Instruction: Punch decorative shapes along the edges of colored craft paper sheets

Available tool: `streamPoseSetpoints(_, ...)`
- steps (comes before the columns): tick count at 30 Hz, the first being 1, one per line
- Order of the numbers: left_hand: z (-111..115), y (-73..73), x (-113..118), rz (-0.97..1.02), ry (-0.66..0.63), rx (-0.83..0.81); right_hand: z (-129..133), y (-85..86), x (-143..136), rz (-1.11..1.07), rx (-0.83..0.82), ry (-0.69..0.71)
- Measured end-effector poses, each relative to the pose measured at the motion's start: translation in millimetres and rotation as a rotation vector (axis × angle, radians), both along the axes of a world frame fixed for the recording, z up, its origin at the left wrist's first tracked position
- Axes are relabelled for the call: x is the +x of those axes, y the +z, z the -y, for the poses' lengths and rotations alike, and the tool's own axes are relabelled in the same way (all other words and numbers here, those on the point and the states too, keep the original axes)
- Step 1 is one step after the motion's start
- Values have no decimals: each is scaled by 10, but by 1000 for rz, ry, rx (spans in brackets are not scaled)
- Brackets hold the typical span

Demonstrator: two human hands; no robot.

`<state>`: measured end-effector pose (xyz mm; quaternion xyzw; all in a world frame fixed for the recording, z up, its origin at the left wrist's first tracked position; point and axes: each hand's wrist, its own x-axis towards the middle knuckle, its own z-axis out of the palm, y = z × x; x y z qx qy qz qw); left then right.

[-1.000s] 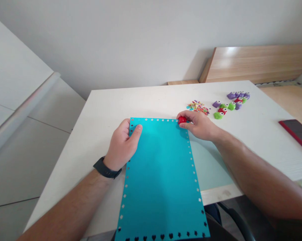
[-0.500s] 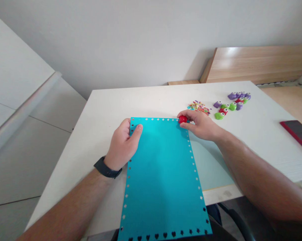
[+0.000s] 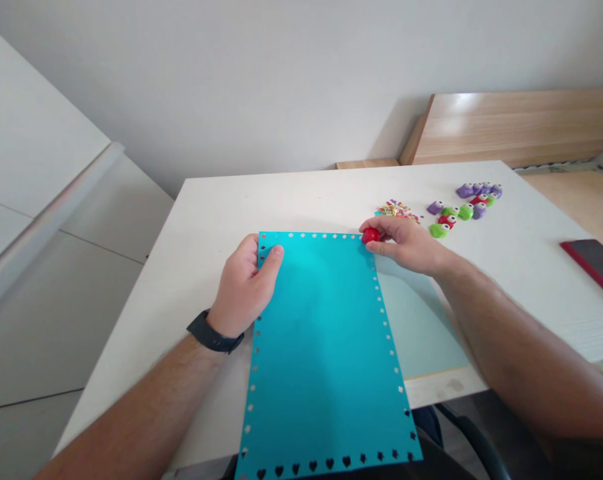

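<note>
A sheet of blue paper [image 3: 321,333] stretches toward me over the front edge of the table, with small star, flower and heart holes along its borders. My left hand [image 3: 246,283] grips its upper left edge, thumb on top and fingers hidden underneath. Between the thumb and fingers of my right hand [image 3: 401,243] is a small red paper punch [image 3: 371,235], set at the sheet's top right corner. Whether the corner sits inside its slot, I cannot tell. Just beyond that hand lies a pile of colourful punched paper bits [image 3: 395,209].
Several purple, green and red paper punches with eyes [image 3: 465,211] stand at the right back of the white table [image 3: 221,207]. A pale sheet [image 3: 421,333] lies under my right forearm. A dark, red-edged object [image 3: 594,267] rests at the far right.
My right hand has shifted slightly right and up with the red paper punch, closer to the sheet's corner. My left hand keeps its hold on the paper, almost unmoved.
</note>
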<state>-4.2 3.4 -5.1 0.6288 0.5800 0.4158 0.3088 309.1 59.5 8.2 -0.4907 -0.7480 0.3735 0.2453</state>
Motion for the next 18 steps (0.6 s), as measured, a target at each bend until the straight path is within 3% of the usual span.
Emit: streamPoseSetpoints(18, 0, 7, -4, -17, 7, 12, -43, -92, 61, -92, -23, -12)
